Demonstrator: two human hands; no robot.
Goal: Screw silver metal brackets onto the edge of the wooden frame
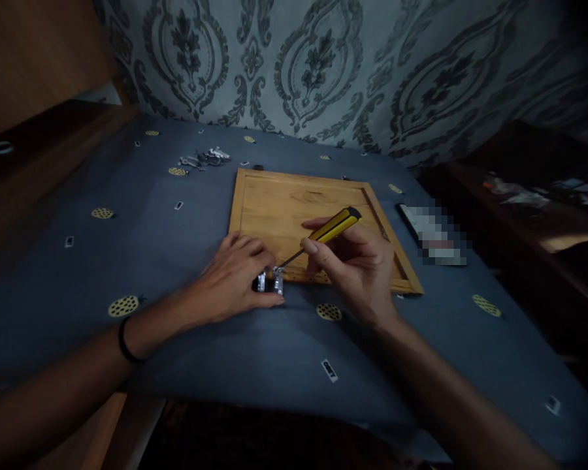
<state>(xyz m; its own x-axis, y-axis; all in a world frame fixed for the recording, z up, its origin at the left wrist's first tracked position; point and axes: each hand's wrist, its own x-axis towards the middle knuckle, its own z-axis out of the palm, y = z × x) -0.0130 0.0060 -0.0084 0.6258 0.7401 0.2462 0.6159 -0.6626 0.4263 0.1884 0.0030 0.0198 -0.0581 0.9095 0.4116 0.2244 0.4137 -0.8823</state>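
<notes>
My left hand presses down on a small shiny metal fitting that lies against the near edge of a wooden board. My right hand grips a screwdriver with a yellow and black handle. Its thin shaft slants down to the left, and the tip meets the metal fitting. The board lies flat on a blue cloth with a small yellow print.
A small heap of metal parts lies on the cloth at the back left. A flat dark-edged object sits right of the board. Patterned wallpaper rises behind the table. Dark wooden furniture stands at both sides.
</notes>
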